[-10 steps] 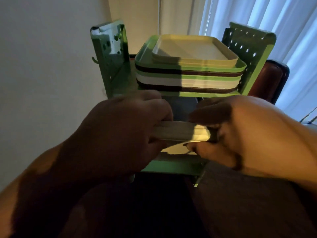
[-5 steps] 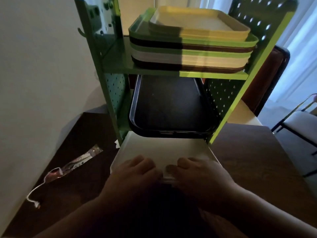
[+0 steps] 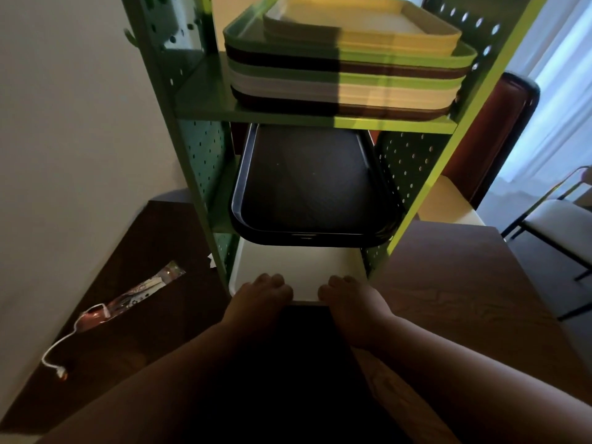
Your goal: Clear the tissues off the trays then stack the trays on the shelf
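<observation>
Gripping white tray (image 3: pixel 298 269) near edge, both hands (image 3: pixel 261 294) closed, long axis running into green shelf (image 3: pixel 205 174)

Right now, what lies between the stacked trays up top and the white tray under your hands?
In the head view, one black tray sits on the middle shelf between the stacked trays and the white tray.

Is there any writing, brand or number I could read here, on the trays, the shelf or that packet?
No text can be read.
Packet on the table: printed marks, too blurred to read.
Black tray, white tray, shelf: no lettering shows.
</observation>
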